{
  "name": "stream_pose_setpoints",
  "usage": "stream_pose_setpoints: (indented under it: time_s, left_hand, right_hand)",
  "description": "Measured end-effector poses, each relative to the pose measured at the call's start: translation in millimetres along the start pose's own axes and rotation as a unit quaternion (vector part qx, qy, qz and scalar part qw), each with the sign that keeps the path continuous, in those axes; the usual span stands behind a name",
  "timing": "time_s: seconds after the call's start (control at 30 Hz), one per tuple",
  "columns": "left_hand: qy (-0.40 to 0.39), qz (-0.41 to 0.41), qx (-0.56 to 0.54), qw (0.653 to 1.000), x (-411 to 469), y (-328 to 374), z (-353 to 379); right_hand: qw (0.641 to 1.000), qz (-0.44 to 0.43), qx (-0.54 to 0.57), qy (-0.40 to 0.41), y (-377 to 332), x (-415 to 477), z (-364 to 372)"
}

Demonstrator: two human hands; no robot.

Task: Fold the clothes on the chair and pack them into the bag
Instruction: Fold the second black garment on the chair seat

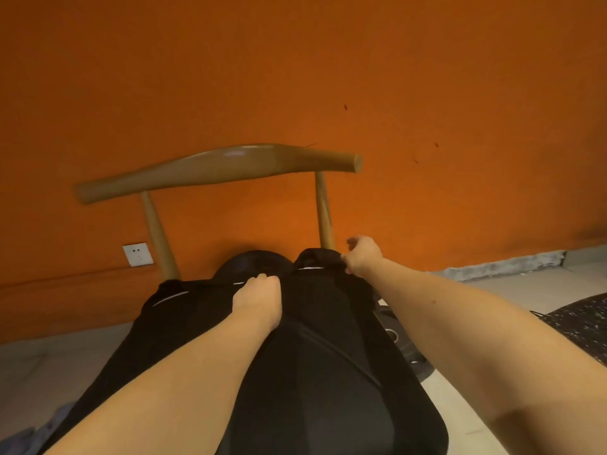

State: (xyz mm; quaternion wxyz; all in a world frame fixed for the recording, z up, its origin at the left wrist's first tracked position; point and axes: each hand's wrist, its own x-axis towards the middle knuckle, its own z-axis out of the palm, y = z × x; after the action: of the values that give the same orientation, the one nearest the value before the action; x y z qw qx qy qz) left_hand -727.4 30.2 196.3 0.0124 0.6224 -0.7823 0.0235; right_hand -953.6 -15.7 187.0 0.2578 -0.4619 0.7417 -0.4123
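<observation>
Left fingers (pixel 259 278) curled tight over far edge of black garment (pixel 312 356), knuckles up, cloth bunched under them. Right fingers (pixel 353 241) curled too, pinching the same edge at its raised corner; how much cloth sat inside that pinch could not be told.

Left hand (pixel 258 298) lay near mid-edge; right hand (pixel 361 256) at its 2 o'clock, well apart. Both forearms ran back toward 6 o'clock over the cloth.

Garment lay spread over the seat of the wooden chair (pixel 216 169), thin pale stripe near its far edge, near end falling toward 6 o'clock. Chair's back rail at 12 o'clock, against orange wall (pixel 427 77). Wall outlet (pixel 138 254) at 9 o'clock of the left hand. Speckled dark fabric (pixel 578 326) at 4 o'clock; bluish cloth (pixel 52 428) at 7 o'clock. No bag made out for certain.

Judgement: fold in hand, early in task. To do it well: keep both grips on one edge, draw it taut and level, match corners before laying over, then smooth flat so the fold packs thin.
</observation>
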Motion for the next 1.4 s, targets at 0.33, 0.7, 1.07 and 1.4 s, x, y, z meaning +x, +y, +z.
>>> stream_pose_setpoints:
  time_s: [0.33, 0.7, 1.07, 1.4]
  left_hand:
    - [0.016, -0.006, -0.054, 0.998, 35, -31, 29]
    - [-0.089, -0.004, -0.110, 0.990, 69, -37, 45]
    - [-0.063, -0.127, -0.059, 0.988, 44, -105, 37]
    - [-0.105, -0.094, -0.074, 0.987, 85, -136, 51]
  right_hand:
    - [0.988, 0.013, -0.100, 0.115, -23, 41, 7]
    - [0.990, 0.064, -0.128, -0.006, -9, 18, 12]
    - [0.900, -0.240, -0.343, -0.121, -24, -35, 75]
    - [0.877, -0.098, -0.439, -0.169, -21, -10, 98]
